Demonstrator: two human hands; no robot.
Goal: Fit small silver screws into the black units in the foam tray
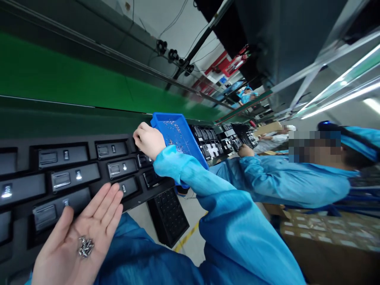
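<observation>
My left hand (80, 241) lies palm up at the lower left, fingers stretched out, with a small heap of silvery screws (86, 247) resting on the palm. My right hand (149, 139) is at the far side of the black tray (97, 177), just left of a blue bin (190, 136). Its fingers are curled together and pointing down; what they hold, if anything, is hidden. Inside the tray's compartments sit black rectangular parts (86, 175) with white lettering, several bearing a raised rectangular piece. Small metal pieces (175, 132) are scattered in the blue bin.
More black trays with parts (206, 136) continue along the bench beyond the bin. To the right, a co-worker in blue (293, 174) reaches toward them. A dark compartmented tray (168, 215) stands below the bench edge. Cardboard boxes (320, 253) are at the lower right.
</observation>
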